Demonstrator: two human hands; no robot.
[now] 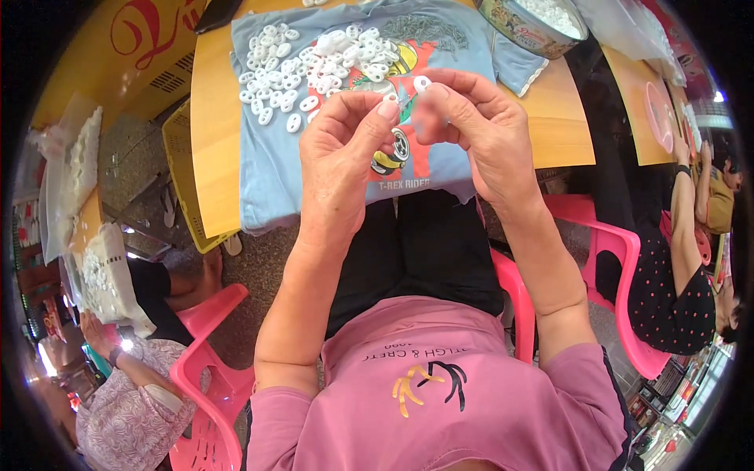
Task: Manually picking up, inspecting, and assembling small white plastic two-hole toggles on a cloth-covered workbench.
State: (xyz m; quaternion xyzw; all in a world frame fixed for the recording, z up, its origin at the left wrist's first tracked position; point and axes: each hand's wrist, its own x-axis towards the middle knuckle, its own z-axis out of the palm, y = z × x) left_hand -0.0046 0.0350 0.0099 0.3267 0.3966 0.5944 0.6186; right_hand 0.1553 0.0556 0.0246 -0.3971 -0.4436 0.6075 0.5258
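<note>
We see our left hand [339, 149] and right hand [471, 129] raised together above the near edge of the counter [210, 133], fingertips almost meeting. The right hand pinches a small white plastic ring [422, 83] between thumb and forefinger; the left hand is closed in a pinch just beside it, on something too small for us to make out.

Below the hands a light blue printed shirt [275, 173] is spread over the counter, its hem hanging over the near edge. On the far part of the shirt lies a heap of white rings [310, 67], with a patch of thin dark metal pieces [424, 31] beside it to the right. A round tin [522, 31] holding more white pieces sits at the far right corner, partly over the shirt.

Room is tight: pink plastic chairs [620, 259] stand on both sides, a person in a dotted dark top [675, 298] sits to our right, and another person in a patterned top [126, 408] sits at lower left. A yellow crate [179, 157] stands against the counter's left edge.
</note>
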